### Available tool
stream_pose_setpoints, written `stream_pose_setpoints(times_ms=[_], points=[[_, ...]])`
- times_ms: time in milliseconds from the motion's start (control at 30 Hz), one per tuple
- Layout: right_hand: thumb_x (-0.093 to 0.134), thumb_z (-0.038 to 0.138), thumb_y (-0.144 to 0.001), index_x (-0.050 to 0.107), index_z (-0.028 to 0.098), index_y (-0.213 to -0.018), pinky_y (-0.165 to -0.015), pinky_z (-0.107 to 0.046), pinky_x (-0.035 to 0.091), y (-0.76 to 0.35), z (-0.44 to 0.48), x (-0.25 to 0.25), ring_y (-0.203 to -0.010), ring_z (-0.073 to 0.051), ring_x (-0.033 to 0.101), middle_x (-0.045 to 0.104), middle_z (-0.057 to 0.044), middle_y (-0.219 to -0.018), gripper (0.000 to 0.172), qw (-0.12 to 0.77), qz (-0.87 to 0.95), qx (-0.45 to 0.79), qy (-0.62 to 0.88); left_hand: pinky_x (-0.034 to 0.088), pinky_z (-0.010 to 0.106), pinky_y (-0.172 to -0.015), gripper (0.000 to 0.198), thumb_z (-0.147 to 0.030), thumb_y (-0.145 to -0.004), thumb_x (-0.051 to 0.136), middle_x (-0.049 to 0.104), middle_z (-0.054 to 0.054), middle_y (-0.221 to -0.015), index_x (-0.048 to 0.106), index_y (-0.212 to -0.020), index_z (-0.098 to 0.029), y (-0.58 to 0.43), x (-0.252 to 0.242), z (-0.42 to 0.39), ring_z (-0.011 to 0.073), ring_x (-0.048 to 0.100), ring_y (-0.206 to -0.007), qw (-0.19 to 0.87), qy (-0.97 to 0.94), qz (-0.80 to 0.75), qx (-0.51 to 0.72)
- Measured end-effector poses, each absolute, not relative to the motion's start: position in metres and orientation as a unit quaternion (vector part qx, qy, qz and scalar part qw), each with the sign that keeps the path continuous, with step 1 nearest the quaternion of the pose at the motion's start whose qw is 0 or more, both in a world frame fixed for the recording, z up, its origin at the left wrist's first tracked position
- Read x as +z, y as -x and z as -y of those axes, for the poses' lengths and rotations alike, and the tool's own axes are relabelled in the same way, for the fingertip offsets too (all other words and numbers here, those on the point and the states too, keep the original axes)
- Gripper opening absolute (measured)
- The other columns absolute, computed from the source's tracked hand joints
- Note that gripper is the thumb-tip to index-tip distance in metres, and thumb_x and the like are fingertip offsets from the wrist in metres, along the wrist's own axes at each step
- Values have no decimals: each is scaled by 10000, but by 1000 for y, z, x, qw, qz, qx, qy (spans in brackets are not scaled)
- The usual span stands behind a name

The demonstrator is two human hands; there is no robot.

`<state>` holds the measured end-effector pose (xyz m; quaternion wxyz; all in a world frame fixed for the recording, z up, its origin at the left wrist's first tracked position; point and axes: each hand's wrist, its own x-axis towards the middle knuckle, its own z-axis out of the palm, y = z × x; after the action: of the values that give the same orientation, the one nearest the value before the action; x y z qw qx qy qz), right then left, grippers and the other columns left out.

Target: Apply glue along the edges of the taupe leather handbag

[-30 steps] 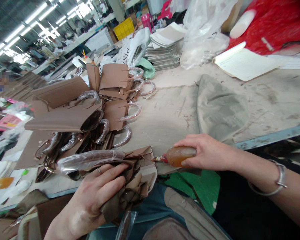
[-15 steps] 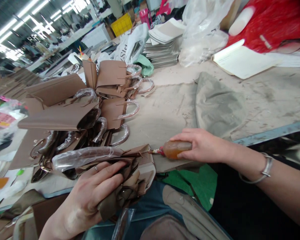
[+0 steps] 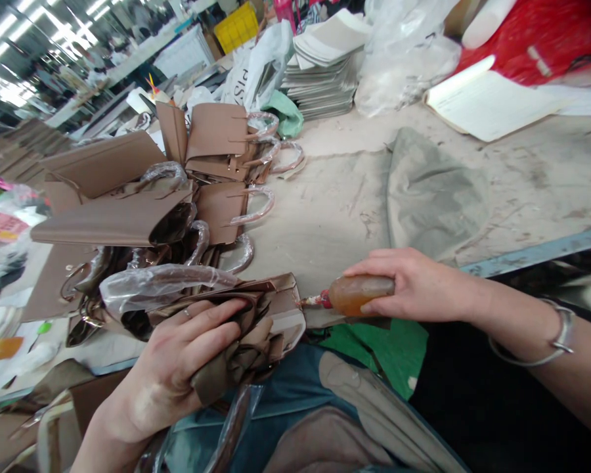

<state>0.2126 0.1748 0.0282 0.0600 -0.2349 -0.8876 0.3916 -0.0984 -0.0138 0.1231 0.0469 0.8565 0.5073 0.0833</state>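
Note:
My left hand (image 3: 182,364) grips the open, bunched side of a brown handbag (image 3: 280,299), which lies tilted at the table's front edge and partly over my lap. Plastic film wraps the bag's handle (image 3: 162,286). My right hand (image 3: 414,286) is closed round a squeeze bottle (image 3: 357,293) of amber liquid, probably glue. Its red-collared thin nozzle (image 3: 315,299) points left, with the tip at the bag's edge. Whether any liquid comes out is too small to see.
Several brown handbags (image 3: 113,213) with wrapped handles are piled at the left. Behind them stand a stack of grey sheets (image 3: 320,85) and clear plastic bags (image 3: 406,66). A grey-green cloth (image 3: 433,197) and an open notebook (image 3: 497,108) lie to the right on the table (image 3: 325,217).
The bottle in my right hand has shifted slightly right, its tip still at the bag's edge. My left hand keeps its grip. The whole view has tipped down a little.

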Motion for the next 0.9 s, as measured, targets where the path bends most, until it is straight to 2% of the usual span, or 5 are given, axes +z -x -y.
stream_pose_setpoints(times_ms=[167,333,600,733,900], points=[[746,283,-739,698,242,-1194,-766,-282,485,-215,-163,28,-836,-180,625,658,-39,-935,459,59,893,394,208,540,351,-850,185,-283,-964,496,640,174,-1254,568,-1081,-159,92,126,17,248,645,-1049,30,-872,-485,48],[700,208,-739,704,264,-1178,-740,-278,477,-212,-158,30,-817,-178,625,635,-35,-915,443,46,901,380,203,500,377,-1023,287,-190,-934,506,558,209,-1378,566,-1205,-117,92,117,49,287,539,-1277,65,-867,-491,58],[698,261,-772,684,282,-1204,-733,-280,466,-215,-158,31,-801,-173,612,631,-28,-906,433,63,906,365,204,520,453,-1038,430,-324,-1019,320,549,106,-1436,519,-1393,-255,95,104,97,288,561,-1278,50,-839,-542,15],[711,257,-755,698,279,-1176,-738,-279,473,-213,-155,31,-808,-176,616,631,-27,-912,421,39,901,383,201,497,489,-1067,472,-449,-989,396,535,80,-1453,469,-1437,-320,96,106,102,305,541,-1297,69,-828,-556,-3],[659,234,-782,680,275,-1219,-687,-280,453,-215,-155,31,-764,-171,603,597,-32,-894,440,76,913,333,223,465,436,-1100,461,-416,-991,400,541,73,-1448,481,-1432,-305,101,104,103,284,523,-1316,68,-833,-549,6]])
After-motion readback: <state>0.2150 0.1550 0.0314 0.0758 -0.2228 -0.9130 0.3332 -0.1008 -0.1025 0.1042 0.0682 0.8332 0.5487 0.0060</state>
